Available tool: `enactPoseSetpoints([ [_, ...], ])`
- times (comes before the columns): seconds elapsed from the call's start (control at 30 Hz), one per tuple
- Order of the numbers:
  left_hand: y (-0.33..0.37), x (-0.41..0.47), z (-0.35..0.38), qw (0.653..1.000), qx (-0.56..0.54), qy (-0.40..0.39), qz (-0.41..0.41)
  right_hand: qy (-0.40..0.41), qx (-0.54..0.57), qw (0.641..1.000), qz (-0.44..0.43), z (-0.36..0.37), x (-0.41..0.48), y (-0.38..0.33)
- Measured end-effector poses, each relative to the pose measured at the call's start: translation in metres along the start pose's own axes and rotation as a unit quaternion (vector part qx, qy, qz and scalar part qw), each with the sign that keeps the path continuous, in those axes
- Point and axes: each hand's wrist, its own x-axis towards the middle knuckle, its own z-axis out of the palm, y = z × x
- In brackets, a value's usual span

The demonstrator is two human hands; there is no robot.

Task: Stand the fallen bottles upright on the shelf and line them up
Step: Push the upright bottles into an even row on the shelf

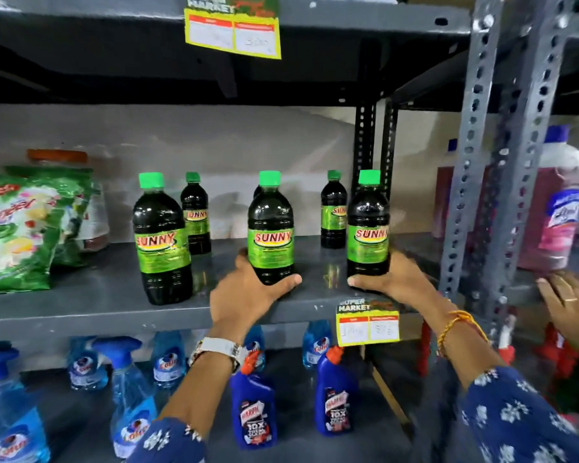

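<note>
Shelf (97, 305) status: every dark bottle with a green cap in view is standing upright; none is lying on its side.

Front row, three bottles: left bottle (161, 242) is standing alone near the shelf edge; middle bottle (270, 228) and right bottle (368, 225) are each being held at the base.

Left hand (248, 292) is wrapping around the foot of the middle bottle, thumb showing on its right side, fingers curling behind. Right hand (391, 279) is cupping the foot of the right bottle, thumb lying across its front near the base. Both hands are partly closed on their bottles, not clenched.

Back row: two smaller-looking bottles (195, 213) (333, 208) are standing near the wall; a further one seems to be peeking from behind the middle bottle, not certain.

Judgement: the righting part appears done. Lining up is what is left. The front three are sitting at slightly uneven depth, the left one nearest the edge, and spacing is looking unequal.

Another person's hand (569, 300) is resting on the neighbouring shelf at the right edge.
</note>
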Motion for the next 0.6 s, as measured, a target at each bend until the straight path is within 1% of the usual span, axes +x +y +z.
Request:
enactPoseSetpoints([
  [0.13,-0.0012,0.0021,0.0050,0.999,0.026,0.031,-0.001,0.020,-0.036,0.999,-0.022,-0.0001,0.0014,0.0040],
  [0.3,0.0021,0.0013,0.0065,0.997,0.055,0.047,-0.005,0.053,-0.033,0.996,-0.057,0.0038,-0.0001,0.0063],
  [0.47,0.0030,0.0000,0.0061,0.997,0.064,0.047,-0.014,0.043,-0.043,0.997,-0.041,0.0029,0.0001,0.0076],
  [0.6,0.0026,-0.0029,0.0063,0.997,0.060,0.056,0.000,0.047,-0.039,0.997,-0.042,0.0021,-0.0013,0.0051],
])
